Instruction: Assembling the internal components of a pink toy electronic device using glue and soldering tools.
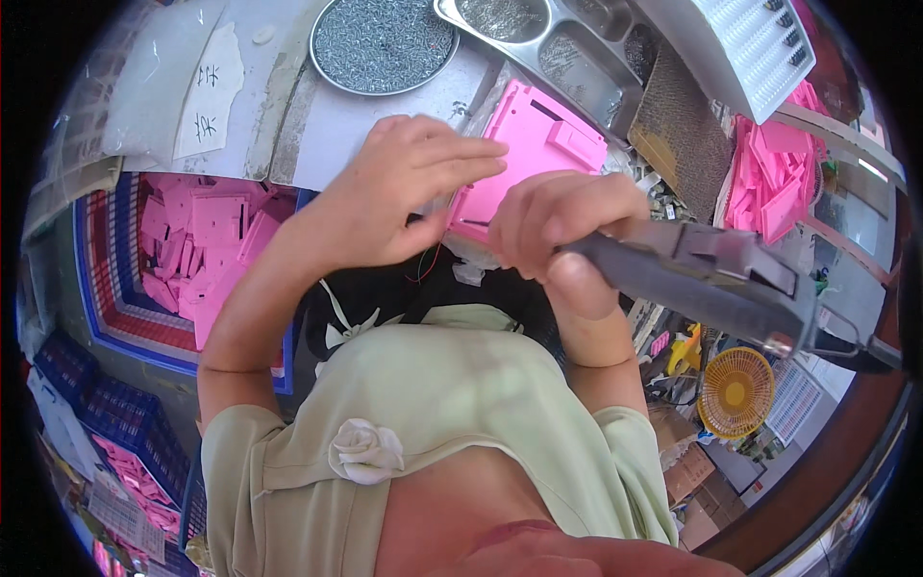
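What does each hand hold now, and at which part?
The right hand grips a grey power screwdriver around its body. The left hand rests its fingers on the pink plastic panel, at its near-left edge.

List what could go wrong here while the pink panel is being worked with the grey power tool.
1. The left hand lies flat on the pink plastic panel close to where the grey power tool in the right hand meets it; a slip could hit fingers.
2. The panel overhangs the bench edge, so pressure might tip it.
3. The round dish of small screws sits near; a nudge could scatter them.
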The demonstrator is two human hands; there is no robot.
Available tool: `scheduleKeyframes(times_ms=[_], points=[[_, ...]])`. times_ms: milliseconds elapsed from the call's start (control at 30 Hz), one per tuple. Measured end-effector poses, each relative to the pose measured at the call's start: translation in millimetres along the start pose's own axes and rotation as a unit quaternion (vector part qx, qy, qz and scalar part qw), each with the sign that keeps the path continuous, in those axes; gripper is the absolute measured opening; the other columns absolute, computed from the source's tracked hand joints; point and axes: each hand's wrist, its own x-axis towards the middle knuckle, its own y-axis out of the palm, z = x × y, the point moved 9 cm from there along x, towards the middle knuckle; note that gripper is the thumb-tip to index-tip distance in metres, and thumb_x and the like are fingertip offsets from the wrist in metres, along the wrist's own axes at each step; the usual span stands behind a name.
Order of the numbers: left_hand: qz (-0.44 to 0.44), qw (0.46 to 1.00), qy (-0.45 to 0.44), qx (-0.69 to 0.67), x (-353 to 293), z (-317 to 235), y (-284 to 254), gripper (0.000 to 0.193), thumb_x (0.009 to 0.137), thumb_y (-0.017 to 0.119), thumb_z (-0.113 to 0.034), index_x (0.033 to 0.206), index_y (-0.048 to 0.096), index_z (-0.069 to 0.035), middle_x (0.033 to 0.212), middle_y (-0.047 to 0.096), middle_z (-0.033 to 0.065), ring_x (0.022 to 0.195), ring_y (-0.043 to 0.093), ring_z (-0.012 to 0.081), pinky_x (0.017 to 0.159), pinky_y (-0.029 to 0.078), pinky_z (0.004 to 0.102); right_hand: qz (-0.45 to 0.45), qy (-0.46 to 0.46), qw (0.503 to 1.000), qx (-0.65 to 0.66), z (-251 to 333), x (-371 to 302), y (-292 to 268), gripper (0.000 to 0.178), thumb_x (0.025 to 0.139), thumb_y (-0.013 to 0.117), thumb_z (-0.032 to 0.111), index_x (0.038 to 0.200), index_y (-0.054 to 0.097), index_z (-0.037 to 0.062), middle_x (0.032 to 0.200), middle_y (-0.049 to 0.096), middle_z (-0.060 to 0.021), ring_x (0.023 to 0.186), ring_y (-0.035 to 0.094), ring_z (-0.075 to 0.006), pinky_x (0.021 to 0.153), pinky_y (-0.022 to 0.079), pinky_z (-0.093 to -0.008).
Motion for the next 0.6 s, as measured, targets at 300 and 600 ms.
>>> scheduleKeyframes(times_ms=[300,600], points=[[0.025,0.993,-0.004,0.111,-4,4,17,0.033,0.078,0.069,-0.019,0.109,0.076,-0.013,0.135,0.067,-0.0016,0.112,0.056,0.0273,0.102,0.031,0.0482,0.085,-0.057,0.989,-0.111,-23,-14,27,0.021,0.089,0.072,0.006,0.091,0.051,0.005,0.06,0.055,-0.0068,0.053,0.058,-0.0231,0.052,0.05,-0.0368],[0.031,0.997,0.031,0.07,25,-15,20,0.035,0.076,0.067,-0.006,0.11,0.073,-0.007,0.125,0.069,0.0067,0.114,0.059,0.0313,0.099,0.045,0.0458,-0.013,-0.019,0.999,0.029,14,-11,-52,0.043,0.091,0.076,0.028,0.116,0.055,0.0005,0.066,0.053,-0.0035,0.056,0.054,-0.0184,0.051,0.046,-0.0323]])
